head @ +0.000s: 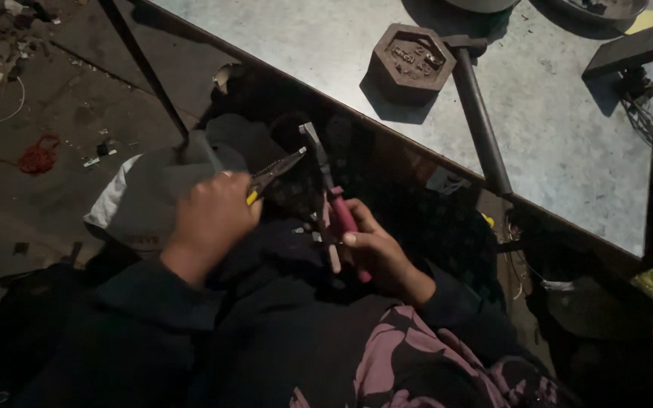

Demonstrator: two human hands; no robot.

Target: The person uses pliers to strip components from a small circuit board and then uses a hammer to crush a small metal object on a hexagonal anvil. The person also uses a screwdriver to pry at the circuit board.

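**Two tools in hand below a metal worktop**

Seen from the head cam: a person in dark sleeves sits low beside a scuffed metal worktop [568, 136], both hands busy over the lap. The left hand [209, 219] is closed in a fist round the yellow-tipped grips of pliers [273, 174], whose thin jaws point up and to the right, toward the worktop's near edge. The right hand [376, 253] is wrapped round the red handle of a second tool [326, 181], w/ thumb laid along the grip; its metal head rises above the plier tips, just beside them. Whether the two tools touch can't be told, the light is too dim. Small pale bits sit between the hands, too blurred to name.

On the worktop, near its edge, stands a hexagonal iron weight [408, 62], and a dark bar [481, 121] runs from beside it to the near edge. Left of the worktop, on the dusty floor [62, 106], lies a red cord [38, 157]. A grey-and-white cloth [134, 200] sits behind the left hand.
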